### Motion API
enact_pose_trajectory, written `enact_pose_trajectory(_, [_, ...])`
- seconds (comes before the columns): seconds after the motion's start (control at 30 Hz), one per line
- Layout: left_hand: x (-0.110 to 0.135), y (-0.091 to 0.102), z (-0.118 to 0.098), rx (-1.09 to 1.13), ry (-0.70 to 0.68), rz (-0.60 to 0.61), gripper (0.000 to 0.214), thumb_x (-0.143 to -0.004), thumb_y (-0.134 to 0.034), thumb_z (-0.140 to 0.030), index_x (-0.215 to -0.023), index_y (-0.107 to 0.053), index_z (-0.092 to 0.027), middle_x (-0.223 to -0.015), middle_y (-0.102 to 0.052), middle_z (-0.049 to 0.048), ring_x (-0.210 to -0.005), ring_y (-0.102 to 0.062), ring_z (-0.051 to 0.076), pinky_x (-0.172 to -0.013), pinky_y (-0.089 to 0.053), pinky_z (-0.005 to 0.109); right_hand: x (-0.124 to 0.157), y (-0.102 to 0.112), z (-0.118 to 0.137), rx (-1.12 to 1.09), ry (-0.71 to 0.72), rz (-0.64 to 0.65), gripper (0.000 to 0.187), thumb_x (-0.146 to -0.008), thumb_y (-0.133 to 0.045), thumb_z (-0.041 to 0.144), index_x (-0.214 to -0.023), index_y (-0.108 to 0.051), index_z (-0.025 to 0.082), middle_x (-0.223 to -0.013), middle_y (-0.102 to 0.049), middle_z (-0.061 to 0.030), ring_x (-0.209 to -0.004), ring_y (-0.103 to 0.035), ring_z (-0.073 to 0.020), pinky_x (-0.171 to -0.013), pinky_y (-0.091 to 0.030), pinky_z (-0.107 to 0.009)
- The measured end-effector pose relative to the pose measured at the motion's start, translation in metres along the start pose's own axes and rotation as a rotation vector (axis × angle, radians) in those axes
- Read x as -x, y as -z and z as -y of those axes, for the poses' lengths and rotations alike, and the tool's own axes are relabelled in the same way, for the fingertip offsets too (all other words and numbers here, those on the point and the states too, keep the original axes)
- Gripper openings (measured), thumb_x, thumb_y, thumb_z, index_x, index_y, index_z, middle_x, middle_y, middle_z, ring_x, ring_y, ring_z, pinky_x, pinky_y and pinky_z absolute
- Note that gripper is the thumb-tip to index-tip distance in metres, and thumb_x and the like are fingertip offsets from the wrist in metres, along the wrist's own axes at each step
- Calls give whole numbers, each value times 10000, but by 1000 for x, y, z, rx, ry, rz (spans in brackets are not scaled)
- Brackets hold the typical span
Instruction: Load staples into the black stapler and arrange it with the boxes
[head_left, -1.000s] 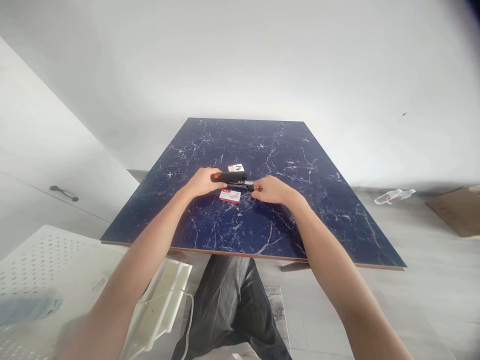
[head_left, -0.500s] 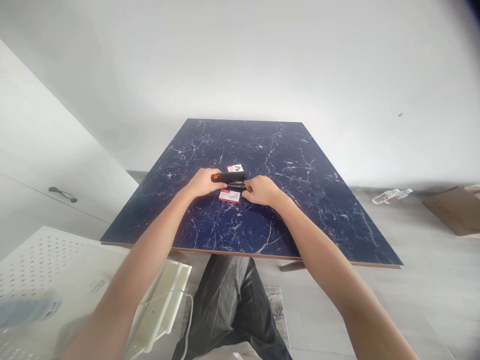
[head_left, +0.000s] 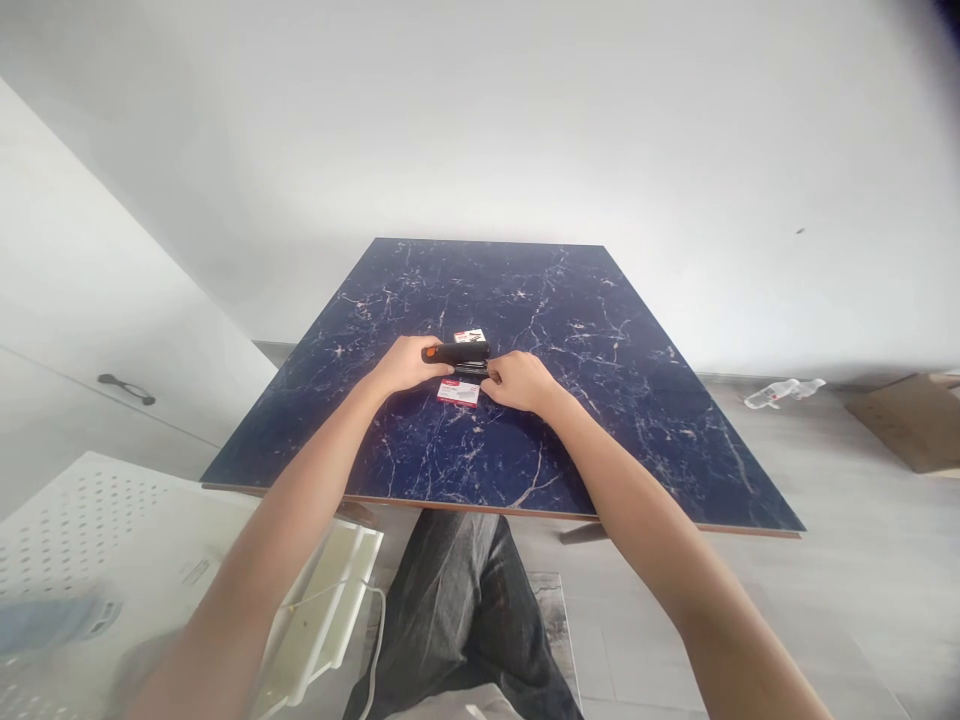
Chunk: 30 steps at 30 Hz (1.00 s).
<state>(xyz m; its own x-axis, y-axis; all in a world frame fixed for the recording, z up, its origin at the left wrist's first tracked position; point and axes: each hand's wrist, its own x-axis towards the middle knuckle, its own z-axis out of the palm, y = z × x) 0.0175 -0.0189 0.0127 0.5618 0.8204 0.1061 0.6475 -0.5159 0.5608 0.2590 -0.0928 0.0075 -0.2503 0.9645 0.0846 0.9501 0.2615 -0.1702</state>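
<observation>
My left hand (head_left: 405, 363) grips the rear of a black stapler (head_left: 459, 353) with an orange end, held just above the dark blue marbled table (head_left: 600, 400). At the stapler's front end my right hand (head_left: 519, 381) is closed, its fingertips against the lower part. A small red and white staple box (head_left: 459, 391) lies flat on the table right under the stapler. A second small box (head_left: 469, 336) sits just behind it. What my right fingers pinch is too small to make out.
A white perforated plastic rack (head_left: 112, 520) and a cream tray with a cable (head_left: 330, 600) stand at the lower left. White cabinet with a handle (head_left: 126, 387) on the left. An empty plastic bottle (head_left: 780, 392) and cardboard (head_left: 911, 430) lie on the floor at right.
My right hand has slid left along the stapler, closing up against its front end. The left hand has stayed in place holding the stapler.
</observation>
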Motion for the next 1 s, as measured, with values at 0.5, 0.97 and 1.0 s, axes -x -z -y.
enact_pose_trajectory(0.5, [8, -24, -31, 99, -173, 111, 581, -942, -588, -591, -1343, -613, -171, -873, -771, 57, -759, -704, 227, -716, -481, 329, 0, -2, -16, -392, 6, -388, 229, -774, -505, 255, -585, -378, 223, -545, -446, 30, -543, -355, -129, -579, -270, -291])
enact_pose_trajectory(0.97, [19, 27, -19, -242, 33, 319, 414, -852, -658, -565, -1102, -741, -246, -907, -729, 72, -706, -645, 229, -607, -388, 313, 1, -2, -17, -405, 56, -367, 214, -761, -518, 250, -600, -379, 222, -581, -500, 28, -556, -383, -124, -594, -278, -287])
enact_pose_trajectory(1.0, [18, 24, -19, -259, 51, 283, 447, -868, -633, -590, -1124, -735, -239, -888, -726, 79, -695, -642, 235, -603, -381, 318, 1, -2, -17, -409, 59, -366, 216, -761, -517, 248, -599, -377, 221, -578, -500, 29, -555, -383, -124, -594, -277, -287])
